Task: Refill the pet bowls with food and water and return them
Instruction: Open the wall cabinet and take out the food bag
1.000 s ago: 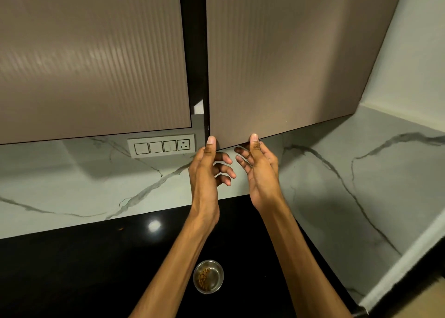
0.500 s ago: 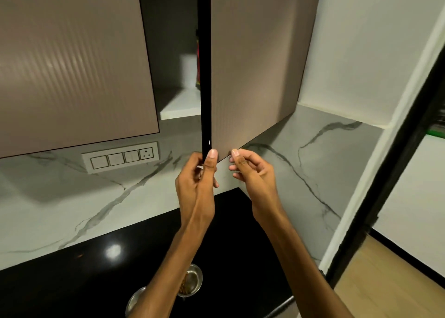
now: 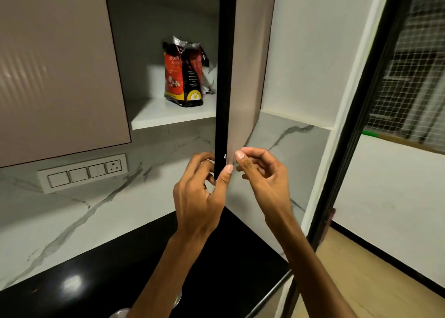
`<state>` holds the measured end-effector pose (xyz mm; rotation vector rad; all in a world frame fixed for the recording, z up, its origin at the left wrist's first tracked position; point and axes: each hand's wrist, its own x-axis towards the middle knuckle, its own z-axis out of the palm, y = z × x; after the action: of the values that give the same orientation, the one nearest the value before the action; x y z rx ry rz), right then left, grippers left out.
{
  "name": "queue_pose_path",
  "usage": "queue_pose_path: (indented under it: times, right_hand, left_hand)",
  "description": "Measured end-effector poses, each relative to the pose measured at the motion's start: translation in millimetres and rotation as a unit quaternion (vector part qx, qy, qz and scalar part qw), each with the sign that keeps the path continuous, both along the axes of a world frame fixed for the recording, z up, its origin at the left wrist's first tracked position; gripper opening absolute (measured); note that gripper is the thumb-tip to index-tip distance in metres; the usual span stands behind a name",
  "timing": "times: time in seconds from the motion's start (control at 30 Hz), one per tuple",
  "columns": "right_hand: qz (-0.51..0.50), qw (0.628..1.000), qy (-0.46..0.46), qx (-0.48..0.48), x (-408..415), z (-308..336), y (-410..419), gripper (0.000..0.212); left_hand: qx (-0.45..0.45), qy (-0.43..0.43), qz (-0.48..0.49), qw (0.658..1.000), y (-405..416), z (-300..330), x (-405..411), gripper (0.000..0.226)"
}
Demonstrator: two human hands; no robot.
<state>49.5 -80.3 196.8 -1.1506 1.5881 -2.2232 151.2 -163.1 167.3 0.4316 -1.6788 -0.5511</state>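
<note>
A red and black pet food bag (image 3: pixel 183 77) stands upright on the white shelf (image 3: pixel 166 120) inside the wall cabinet. The cabinet door (image 3: pixel 245 81) is swung wide open and shows its black edge to me. My left hand (image 3: pixel 199 197) grips the door's lower corner, thumb on the near side. My right hand (image 3: pixel 262 173) is just right of it, fingers curled, pinching the door's bottom edge with the thumb. Two steel bowls (image 3: pixel 119 313) peek out at the bottom on the black counter (image 3: pixel 72 288), mostly hidden by my left forearm.
The neighbouring cabinet door (image 3: pixel 55 72) on the left is closed. A switch panel (image 3: pixel 81 173) sits on the marble backsplash below it. To the right are a white wall, a dark door frame (image 3: pixel 356 130) and a wooden floor (image 3: pixel 375 281).
The cabinet door has swung further open, which uncovers the food bag on the shelf. Both hands stayed at its lower corner, and my view shifted right.
</note>
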Motion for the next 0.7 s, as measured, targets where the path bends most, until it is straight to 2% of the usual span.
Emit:
queue_pose_path:
  times: [0.17, 0.33, 0.7]
  right_hand:
    - [-0.029, 0.998, 0.042, -0.042, -0.4, 21.3, 25.4, 0.038]
    - [-0.069, 0.992, 0.091, -0.060, -12.8, 30.4, 52.4, 0.027]
    - [-0.146, 0.979, 0.129, -0.059, -40.9, 30.7, 90.4, 0.038]
  left_hand:
    - [-0.069, -0.019, -0.043, 0.997, 16.6, 5.8, -11.9, 0.025]
    - [-0.086, -0.055, -0.047, 0.994, 29.6, 10.2, -31.6, 0.030]
    - [-0.107, -0.077, -0.124, 0.984, 62.6, 11.7, -82.1, 0.043]
